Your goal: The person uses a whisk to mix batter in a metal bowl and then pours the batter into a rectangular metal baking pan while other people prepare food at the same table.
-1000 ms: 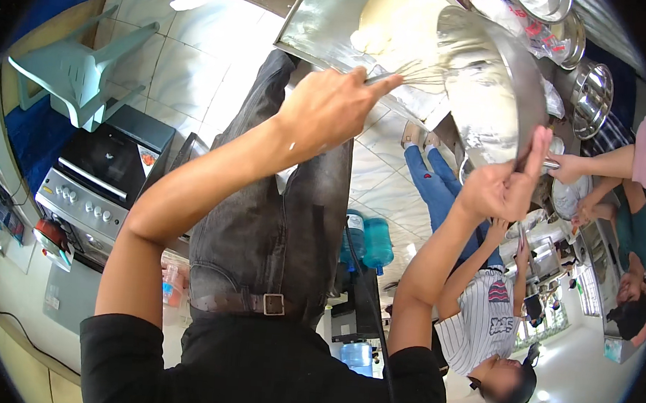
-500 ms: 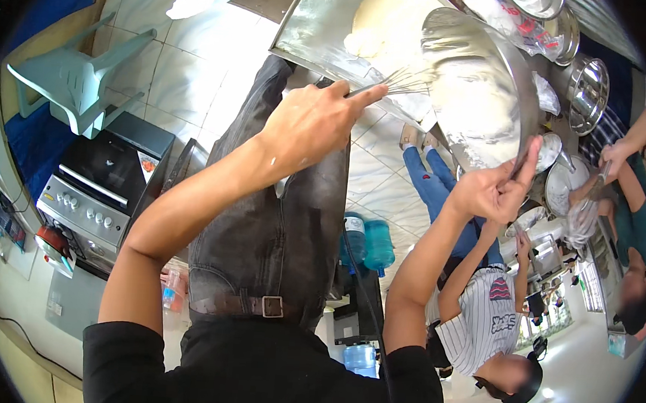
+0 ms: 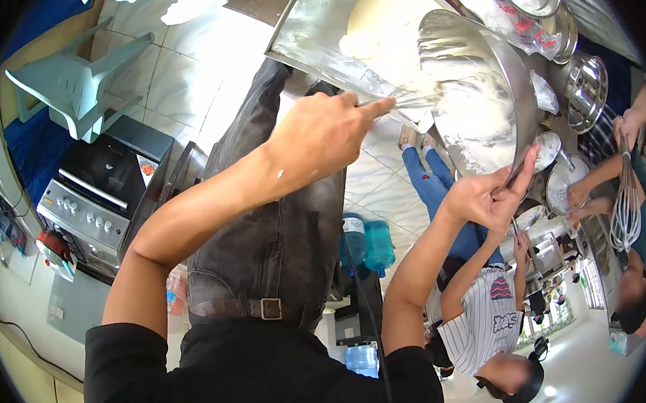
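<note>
Left hand: the left hand is closed in a fist around the handle of a wire whisk, forefinger stretched along the handle toward the wires.
Whisk: the wire end reaches into the open mouth of the steel mixing bowl and touches the white batter inside.
Right hand: the right hand grips the lower rim of the steel mixing bowl, thumb raised against the rim, fingers curled below it.
Bowl: tilted steeply on its side, mouth turned toward the left hand; white batter coats its inner wall.
Tray: a rectangular metal baking tray lies just beside the bowl, at the near edge of the counter; a pale round of batter lies in it.
Counter, far side: steel pots stand by the right edge.
Other people: another person's hand holds a second whisk at the right edge of the view.
Floor: a gas stove and a pale green plastic chair stand to the left.
</note>
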A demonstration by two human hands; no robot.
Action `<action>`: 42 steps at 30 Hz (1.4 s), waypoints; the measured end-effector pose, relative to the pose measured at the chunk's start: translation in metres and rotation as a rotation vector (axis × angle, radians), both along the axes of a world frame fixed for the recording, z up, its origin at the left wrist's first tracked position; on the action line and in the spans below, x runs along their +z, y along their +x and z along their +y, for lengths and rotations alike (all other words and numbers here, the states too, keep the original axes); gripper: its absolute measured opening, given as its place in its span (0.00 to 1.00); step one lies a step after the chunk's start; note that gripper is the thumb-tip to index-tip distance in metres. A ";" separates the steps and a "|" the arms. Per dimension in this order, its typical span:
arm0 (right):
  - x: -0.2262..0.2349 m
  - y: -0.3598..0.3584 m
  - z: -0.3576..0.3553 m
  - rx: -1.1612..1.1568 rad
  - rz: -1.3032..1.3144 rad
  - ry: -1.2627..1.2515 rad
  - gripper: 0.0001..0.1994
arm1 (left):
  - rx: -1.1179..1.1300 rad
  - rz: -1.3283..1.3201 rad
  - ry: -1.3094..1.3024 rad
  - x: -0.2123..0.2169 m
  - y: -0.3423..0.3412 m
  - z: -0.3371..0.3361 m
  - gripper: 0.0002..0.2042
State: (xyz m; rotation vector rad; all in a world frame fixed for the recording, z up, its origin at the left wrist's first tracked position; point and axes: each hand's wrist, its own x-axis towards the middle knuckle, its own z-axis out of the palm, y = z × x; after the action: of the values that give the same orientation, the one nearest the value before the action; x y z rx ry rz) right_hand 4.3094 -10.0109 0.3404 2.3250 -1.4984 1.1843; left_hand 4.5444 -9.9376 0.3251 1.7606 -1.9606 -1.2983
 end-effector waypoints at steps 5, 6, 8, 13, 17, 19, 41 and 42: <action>-0.002 0.006 0.001 0.068 0.027 -0.037 0.17 | 0.104 0.026 -0.031 0.021 -0.011 -0.012 0.23; -0.001 0.009 0.000 0.074 0.004 -0.046 0.17 | 0.106 0.043 -0.096 0.015 -0.020 -0.016 0.25; 0.003 0.014 -0.002 0.084 -0.029 -0.065 0.18 | 0.093 0.061 -0.151 -0.005 -0.031 -0.016 0.27; -0.001 -0.003 -0.003 0.005 -0.022 -0.036 0.18 | 0.062 -0.024 -0.081 -0.019 -0.015 0.006 0.27; -0.003 -0.009 0.007 0.056 0.094 -0.012 0.20 | 0.042 -0.109 0.032 0.018 0.004 0.005 0.24; -0.002 -0.007 0.006 0.040 0.087 -0.034 0.20 | 0.063 -0.042 0.021 0.032 0.001 -0.001 0.23; 0.013 0.015 0.009 -0.047 -0.051 0.055 0.19 | 0.083 -0.059 -0.133 -0.024 -0.024 -0.010 0.32; 0.015 0.011 0.007 -0.075 -0.060 0.076 0.20 | 0.086 -0.049 -0.113 -0.028 -0.019 -0.005 0.29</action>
State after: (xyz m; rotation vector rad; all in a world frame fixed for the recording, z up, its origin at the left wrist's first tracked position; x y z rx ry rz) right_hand 4.3201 -10.0041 0.3552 2.2767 -1.6634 1.2087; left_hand 4.5252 -9.9424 0.2969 1.8169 -1.9199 -1.1047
